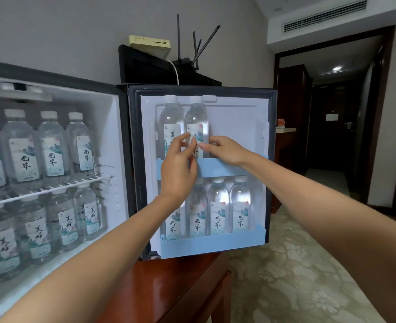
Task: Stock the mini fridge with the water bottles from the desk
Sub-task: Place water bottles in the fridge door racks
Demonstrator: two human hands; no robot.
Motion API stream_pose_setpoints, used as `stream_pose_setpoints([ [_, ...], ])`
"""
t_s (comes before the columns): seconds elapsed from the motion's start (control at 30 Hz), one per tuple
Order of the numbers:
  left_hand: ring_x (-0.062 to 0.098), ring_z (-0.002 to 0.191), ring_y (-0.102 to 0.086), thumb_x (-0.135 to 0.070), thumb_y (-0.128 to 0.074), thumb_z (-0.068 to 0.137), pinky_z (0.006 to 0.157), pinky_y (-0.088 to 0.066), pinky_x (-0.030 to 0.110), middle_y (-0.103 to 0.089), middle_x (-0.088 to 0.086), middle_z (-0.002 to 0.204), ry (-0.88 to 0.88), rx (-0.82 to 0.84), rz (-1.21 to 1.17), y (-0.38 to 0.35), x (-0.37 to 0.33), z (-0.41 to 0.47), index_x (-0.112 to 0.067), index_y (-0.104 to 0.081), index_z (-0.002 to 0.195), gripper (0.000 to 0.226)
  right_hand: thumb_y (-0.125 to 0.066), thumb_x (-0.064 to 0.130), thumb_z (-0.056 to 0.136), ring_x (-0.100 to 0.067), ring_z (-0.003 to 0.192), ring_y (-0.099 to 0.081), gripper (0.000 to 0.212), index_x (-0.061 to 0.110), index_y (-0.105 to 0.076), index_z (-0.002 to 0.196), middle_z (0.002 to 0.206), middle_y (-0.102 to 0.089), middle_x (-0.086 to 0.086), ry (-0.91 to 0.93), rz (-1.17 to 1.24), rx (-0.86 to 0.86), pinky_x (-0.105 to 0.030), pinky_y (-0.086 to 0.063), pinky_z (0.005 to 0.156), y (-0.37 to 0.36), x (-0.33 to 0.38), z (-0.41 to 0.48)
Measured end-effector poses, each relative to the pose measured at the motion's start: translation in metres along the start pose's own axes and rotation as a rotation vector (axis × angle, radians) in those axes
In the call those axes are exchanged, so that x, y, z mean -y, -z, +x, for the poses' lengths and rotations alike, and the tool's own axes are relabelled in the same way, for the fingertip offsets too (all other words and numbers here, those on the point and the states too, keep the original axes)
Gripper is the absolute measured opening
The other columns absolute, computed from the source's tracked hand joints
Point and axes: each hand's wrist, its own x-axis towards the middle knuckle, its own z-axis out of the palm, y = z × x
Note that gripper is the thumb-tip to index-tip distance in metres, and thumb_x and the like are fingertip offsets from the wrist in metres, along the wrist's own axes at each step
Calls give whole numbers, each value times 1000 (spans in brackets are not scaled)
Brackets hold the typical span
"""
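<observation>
The mini fridge (120,141) stands open, its door (238,127) swung to the right. Two clear water bottles stand in the door's upper rack (218,166): the left one (170,115) and the right one (195,115). My left hand (178,169) and my right hand (225,150) both reach to the right bottle; their fingertips pinch it at the label. Several bottles (218,206) fill the lower door rack. Inside the fridge, rows of bottles (50,145) stand on the wire shelf (52,187) and below it.
The fridge sits on a reddish wooden cabinet (180,287). A black router (187,61) and a cream box (150,46) lie on top. To the right are patterned carpet (297,276) and a dark hallway (327,127).
</observation>
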Motion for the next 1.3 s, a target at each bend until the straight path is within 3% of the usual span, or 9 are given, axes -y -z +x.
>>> stream_pose_setpoints([
  [0.17, 9, 90, -54, 2, -53, 92, 82, -51, 29, -46, 1, 142, 35, -10, -2, -3, -2, -2, -11, -61, 129, 40, -58, 39, 95, -18, 93, -59, 31, 11, -57, 107, 102, -64, -5, -16, 66, -12, -30, -44, 84, 0, -2, -1],
  [0.37, 19, 114, -58, 3, -48, 94, 98, -44, 24, -42, 3, 148, 63, 78, -13, 2, -1, -4, -9, -54, 136, 44, -51, 45, 97, -17, 87, -56, 42, 9, -47, 118, 104, -66, -7, -15, -109, -84, -26, -39, 68, -10, -8, -5],
  [0.43, 20, 123, -54, 8, -45, 92, 99, -38, 17, -43, 3, 147, 55, 125, 13, 7, 0, -8, -8, -50, 139, 50, -42, 51, 99, -26, 99, -59, 52, 7, -46, 125, 107, -68, -8, -14, -342, -131, -35, -40, 88, -21, -13, -10],
  [0.5, 19, 127, -50, 9, -43, 91, 97, -32, 11, -44, 2, 147, 55, 147, 52, 15, 2, -15, -8, -48, 140, 52, -33, 51, 100, -28, 116, -54, 53, 7, -47, 126, 113, -66, -9, 5, -519, -240, -36, -22, 111, -37, -18, -18],
  [0.63, 15, 136, -41, 6, -45, 91, 103, -30, 15, -39, -1, 152, 28, 225, 134, 39, 10, -34, -10, -44, 143, 55, -28, 52, 101, -21, 149, -9, 69, 11, -13, 154, 160, -19, -8, 12, -604, -371, -39, 8, 120, -69, -23, -41],
  [0.87, 14, 138, -37, 7, -43, 89, 104, -28, 13, -42, -1, 149, 110, 265, 201, 94, 23, -74, -12, -44, 143, 57, -30, 47, 102, -25, 148, 21, 69, 19, 6, 155, 160, 21, -10, 54, -474, -359, -40, 14, 120, -139, 4, -81],
  [1.0, 10, 121, -47, 4, -46, 90, 89, -33, 10, -51, -2, 138, 126, 270, 252, 144, 31, -109, -18, -47, 142, 57, -31, 43, 103, -19, 150, 12, 63, 23, -4, 156, 163, 8, -4, 141, -381, -265, -38, 14, 118, -190, 33, -98],
  [1.13, 15, 109, -54, -1, -50, 91, 87, -43, 24, -55, -2, 125, 182, 317, 333, 220, 42, -163, -21, -50, 139, 52, -38, 39, 103, -18, 148, -14, 59, 21, -16, 155, 160, -19, -2, 279, -166, -82, -33, -11, 118, -252, 81, -120],
  [1.3, 14, 96, -59, 2, -56, 86, 85, -42, 17, -60, -4, 111, 436, 220, 528, 347, 50, -257, -18, -60, 129, 47, -44, 30, 102, -19, 127, -45, 42, 18, -46, 141, 137, -52, 0, 427, 119, 184, -31, -35, 103, -348, 164, -170],
])
